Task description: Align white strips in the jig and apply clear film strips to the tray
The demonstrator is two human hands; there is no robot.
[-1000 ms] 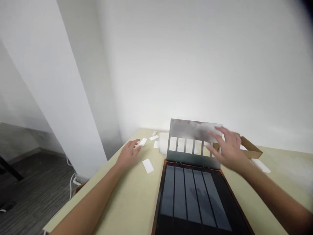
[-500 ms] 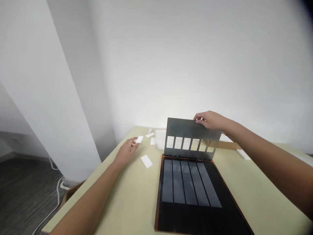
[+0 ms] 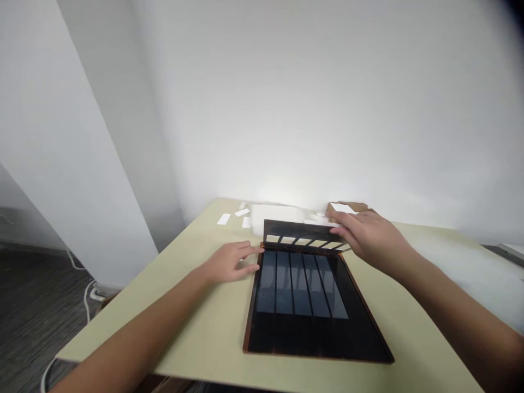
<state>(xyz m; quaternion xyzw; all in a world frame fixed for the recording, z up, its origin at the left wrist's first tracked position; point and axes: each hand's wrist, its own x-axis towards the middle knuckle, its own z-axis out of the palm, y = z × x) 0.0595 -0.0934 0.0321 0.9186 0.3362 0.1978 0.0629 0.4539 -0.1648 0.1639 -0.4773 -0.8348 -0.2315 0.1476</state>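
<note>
A dark, brown-edged board (image 3: 311, 322) with several long slots lies on the pale table (image 3: 196, 322). A hinged metal flap (image 3: 303, 232) with a row of small windows sits at its far end, tilted low toward the board. My right hand (image 3: 368, 237) grips the flap's right top edge with curled fingers. My left hand (image 3: 231, 262) rests on the table at the board's far left corner, fingers stretched toward it and holding nothing.
Small white paper slips (image 3: 224, 219) lie scattered at the table's far left. A brown cardboard box (image 3: 347, 208) stands behind my right hand by the white wall. A white cable (image 3: 84, 295) lies on the dark floor to the left.
The flap stood upright and has been swung down toward the board by my right hand. My left hand slid right from the white slips to the board's corner.
</note>
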